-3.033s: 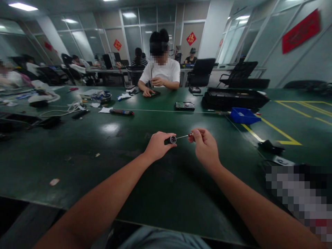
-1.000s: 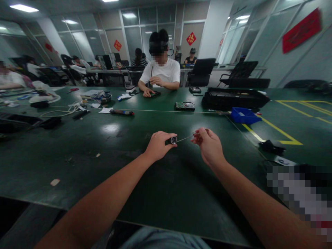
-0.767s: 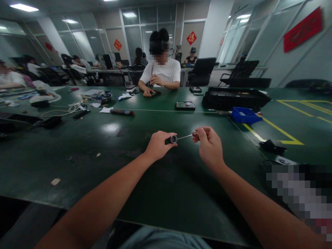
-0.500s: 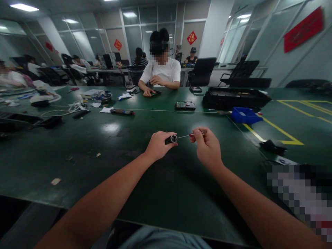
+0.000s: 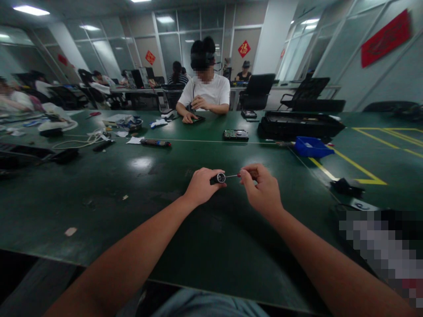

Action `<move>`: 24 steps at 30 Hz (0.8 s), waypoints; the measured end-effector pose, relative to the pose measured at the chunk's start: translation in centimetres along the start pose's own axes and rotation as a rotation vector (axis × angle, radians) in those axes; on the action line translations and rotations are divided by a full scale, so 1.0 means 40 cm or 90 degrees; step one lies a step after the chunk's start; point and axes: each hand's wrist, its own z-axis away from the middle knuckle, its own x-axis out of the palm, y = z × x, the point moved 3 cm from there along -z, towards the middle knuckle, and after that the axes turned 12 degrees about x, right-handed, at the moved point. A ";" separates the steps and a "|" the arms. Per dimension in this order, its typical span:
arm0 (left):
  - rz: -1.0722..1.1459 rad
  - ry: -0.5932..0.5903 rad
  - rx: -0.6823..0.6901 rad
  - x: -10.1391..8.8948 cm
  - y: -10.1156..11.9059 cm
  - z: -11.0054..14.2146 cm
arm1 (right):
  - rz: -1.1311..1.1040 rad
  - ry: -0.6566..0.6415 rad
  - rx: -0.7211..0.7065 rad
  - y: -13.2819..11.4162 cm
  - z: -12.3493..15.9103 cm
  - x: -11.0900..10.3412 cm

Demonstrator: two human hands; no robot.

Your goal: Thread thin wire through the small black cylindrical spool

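My left hand point(image 5: 204, 185) is closed around a short black cylinder point(image 5: 220, 177), whose round silver-rimmed end faces me and to the right. It looks like a small flashlight, though the fingers cover most of its body. In my right hand point(image 5: 262, 187) is a thin screwdriver point(image 5: 232, 176) with a red collar, pinched between thumb and fingers. Its metal shaft points left and its tip reaches the open end of the cylinder. Whether the tip touches a screw inside is too small to tell. Both hands are held above the green table point(image 5: 158, 193).
A circuit-board device point(image 5: 235, 134), a blue bin point(image 5: 313, 146) and a long black tray point(image 5: 300, 124) lie beyond my hands. A pen-shaped tool point(image 5: 156, 142) rests at left. Across the table sits a person in a white shirt point(image 5: 213, 90). A black item point(image 5: 347, 186) lies at right.
My right hand's fingers have shifted slightly left along the screwdriver and rolled, its red part now nearer the cylinder. My left hand holds the cylinder nearly still.
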 end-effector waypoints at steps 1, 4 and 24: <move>-0.001 -0.001 -0.004 0.001 -0.001 0.000 | -0.012 -0.016 -0.015 -0.001 0.002 0.002; -0.004 -0.003 -0.013 0.004 -0.004 -0.001 | -0.005 -0.054 -0.056 -0.005 0.008 0.005; -0.016 -0.008 0.057 -0.006 -0.004 -0.010 | -0.566 -0.066 0.336 0.111 -0.041 0.058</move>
